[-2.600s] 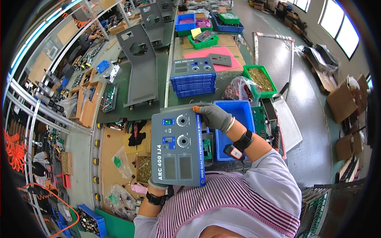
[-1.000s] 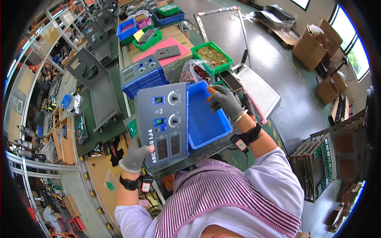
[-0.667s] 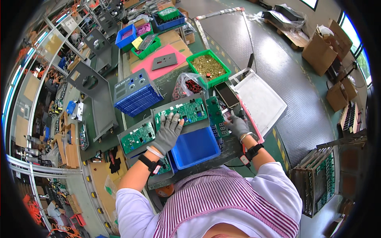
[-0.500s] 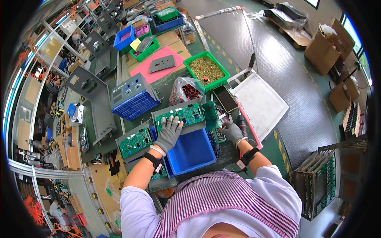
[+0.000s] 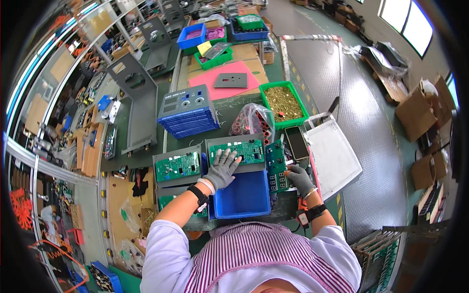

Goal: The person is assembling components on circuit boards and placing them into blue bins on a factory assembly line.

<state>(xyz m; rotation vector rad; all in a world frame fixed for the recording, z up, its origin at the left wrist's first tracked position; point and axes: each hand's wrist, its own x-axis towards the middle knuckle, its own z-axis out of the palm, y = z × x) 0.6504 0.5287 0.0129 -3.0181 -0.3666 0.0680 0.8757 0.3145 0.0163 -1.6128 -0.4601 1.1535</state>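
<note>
My gloved left hand [image 5: 222,168] lies with fingers spread on a grey panel [image 5: 215,145] that carries a green circuit board [image 5: 246,150]; it grips nothing. The panel rests on the far rim of a blue bin [image 5: 242,198] in front of me. To the right, my gloved right hand [image 5: 299,178] holds a smaller green circuit board [image 5: 276,166] by its lower right edge, beside the bin. A second grey panel with a green board [image 5: 177,166] lies just left of my left hand.
A stack of blue-grey front panels [image 5: 188,115] stands behind the boards. A bag of red parts [image 5: 251,122], a green bin of brass screws [image 5: 283,100], a phone [image 5: 296,142] and a white tray [image 5: 334,156] sit to the right. A pink mat [image 5: 215,90] lies farther back.
The grey front panel I held up in both hands is down on the bench. My left hand moved onto the board-bearing panel, and my right hand took hold of the smaller green board.
</note>
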